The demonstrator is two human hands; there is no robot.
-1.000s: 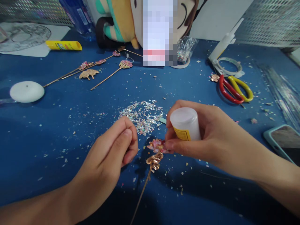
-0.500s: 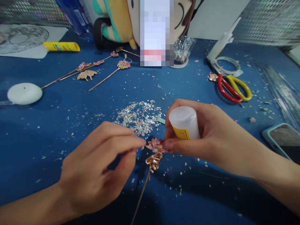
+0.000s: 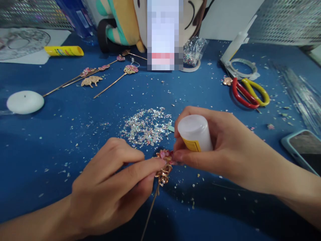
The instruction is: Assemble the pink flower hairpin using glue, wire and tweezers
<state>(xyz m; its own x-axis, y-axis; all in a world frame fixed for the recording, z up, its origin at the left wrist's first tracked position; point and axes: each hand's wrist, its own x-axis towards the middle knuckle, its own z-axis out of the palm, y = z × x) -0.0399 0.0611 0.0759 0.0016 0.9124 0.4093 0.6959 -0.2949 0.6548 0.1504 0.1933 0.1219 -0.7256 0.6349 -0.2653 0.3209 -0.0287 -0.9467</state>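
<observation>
My right hand (image 3: 225, 147) is wrapped round a white bottle with a yellow label (image 3: 194, 132), its flat end up; the lower end is hidden. Just below is a gold hairpin (image 3: 164, 174) with a pink flower head, its thin stem slanting down toward the front edge of the view. My left hand (image 3: 117, 184) is closed at the flower, index fingertip on it and the thumb under. The right fingertips also touch the flower's right side. Behind both hands lies a patch of iridescent flakes (image 3: 147, 127), with the end of a pale green stick (image 3: 171, 128) at its right.
Further back lie several flower hairpins (image 3: 130, 69), a gold butterfly piece (image 3: 91, 81) and a yellow tube (image 3: 64, 51). At left is a white oval object (image 3: 25, 102). Red-and-yellow-handled pliers (image 3: 247, 93), a tape ring (image 3: 243, 68) and a phone (image 3: 303, 147) are at right.
My left hand has moved right and its fingers have come onto the hairpin's flower, covering part of it. My right hand keeps the bottle in nearly the same place.
</observation>
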